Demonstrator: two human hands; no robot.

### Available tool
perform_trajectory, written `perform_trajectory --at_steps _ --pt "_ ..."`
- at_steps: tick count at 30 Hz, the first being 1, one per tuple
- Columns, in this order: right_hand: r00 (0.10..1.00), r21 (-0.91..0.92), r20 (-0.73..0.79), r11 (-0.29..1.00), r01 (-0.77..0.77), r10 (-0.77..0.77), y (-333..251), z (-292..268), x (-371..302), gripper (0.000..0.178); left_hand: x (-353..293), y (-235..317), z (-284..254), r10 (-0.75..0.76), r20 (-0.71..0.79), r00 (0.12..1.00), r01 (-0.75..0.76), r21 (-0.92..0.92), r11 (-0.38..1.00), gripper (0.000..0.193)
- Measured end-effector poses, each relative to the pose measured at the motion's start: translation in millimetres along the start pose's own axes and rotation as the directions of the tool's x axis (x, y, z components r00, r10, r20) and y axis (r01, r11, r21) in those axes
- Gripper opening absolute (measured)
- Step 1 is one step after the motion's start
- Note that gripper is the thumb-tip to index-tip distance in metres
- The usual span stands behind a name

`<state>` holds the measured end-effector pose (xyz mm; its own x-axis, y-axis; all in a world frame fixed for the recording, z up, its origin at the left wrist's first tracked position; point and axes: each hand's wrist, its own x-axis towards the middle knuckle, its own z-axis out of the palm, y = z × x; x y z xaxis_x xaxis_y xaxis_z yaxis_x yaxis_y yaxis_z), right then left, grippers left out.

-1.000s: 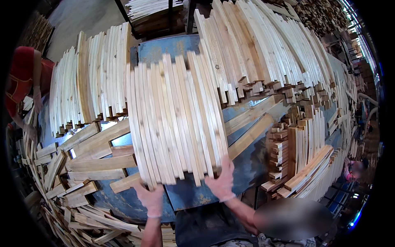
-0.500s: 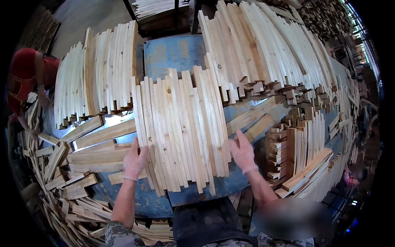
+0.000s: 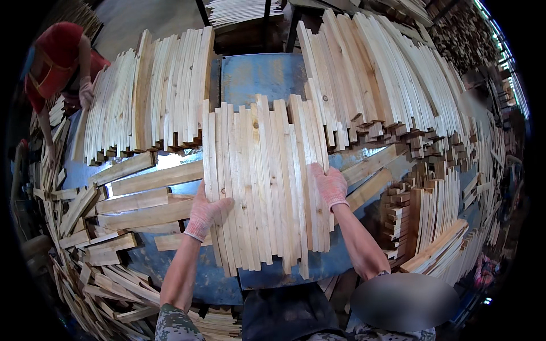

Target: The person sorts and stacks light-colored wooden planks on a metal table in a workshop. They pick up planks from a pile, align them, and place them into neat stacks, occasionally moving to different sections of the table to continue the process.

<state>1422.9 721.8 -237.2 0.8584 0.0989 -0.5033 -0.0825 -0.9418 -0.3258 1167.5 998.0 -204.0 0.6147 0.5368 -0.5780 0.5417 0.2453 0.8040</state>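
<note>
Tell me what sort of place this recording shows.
Probably a woodworking shop or timber mill: a row of pale wooden strips lies on a blue work surface, further rows lie beyond it, and loose boards are scattered to the left.

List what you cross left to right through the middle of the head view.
Loose wooden boards → gloved left hand → central row of wooden strips → gloved right hand → slanted boards → stacked wooden strips.
</note>
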Motion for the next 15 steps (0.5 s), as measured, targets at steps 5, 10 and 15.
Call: perform_trajectory --at_steps 5,10,15 --pt "1.000 -0.015 -0.023 1.000 0.018 -0.019 24 2 -17 0.082 -39 21 6 0.031 -0.045 0.998 -0.028 0.072 0.997 0.098" --pt "0.999 0.083 0.016 0.996 0.028 -0.029 50 -11 -75 0.079 -99 10 2 0.063 -0.062 0.996 -0.059 0.072 0.996 0.103" --pt "1.000 0.052 0.009 0.998 0.018 -0.018 93 -16 -141 0.073 -192 -11 0 0.145 -0.113 0.983 -0.128 0.146 0.981 0.108"
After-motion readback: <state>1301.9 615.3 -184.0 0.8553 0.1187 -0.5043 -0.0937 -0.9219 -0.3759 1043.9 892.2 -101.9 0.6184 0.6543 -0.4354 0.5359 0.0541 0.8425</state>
